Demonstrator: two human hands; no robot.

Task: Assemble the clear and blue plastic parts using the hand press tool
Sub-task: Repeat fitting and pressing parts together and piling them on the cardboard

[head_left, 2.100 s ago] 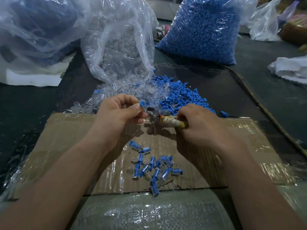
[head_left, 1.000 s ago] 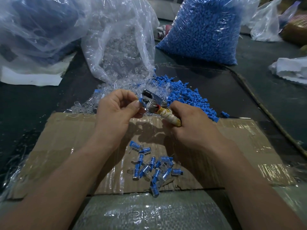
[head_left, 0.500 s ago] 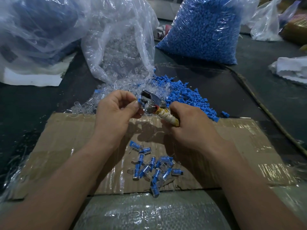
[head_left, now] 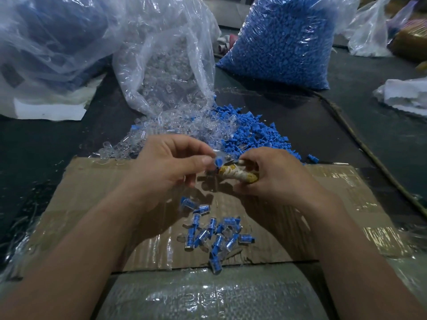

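Above the cardboard [head_left: 92,192], left hand [head_left: 171,162] pinches a blue part [head_left: 218,161] (blurry, maybe clear-capped); right hand [head_left: 272,174] grips the press tool [head_left: 238,175].

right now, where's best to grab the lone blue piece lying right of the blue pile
Probably pinch the lone blue piece across its width, from above: it lies flat on the dark table, apart from the blue pile.
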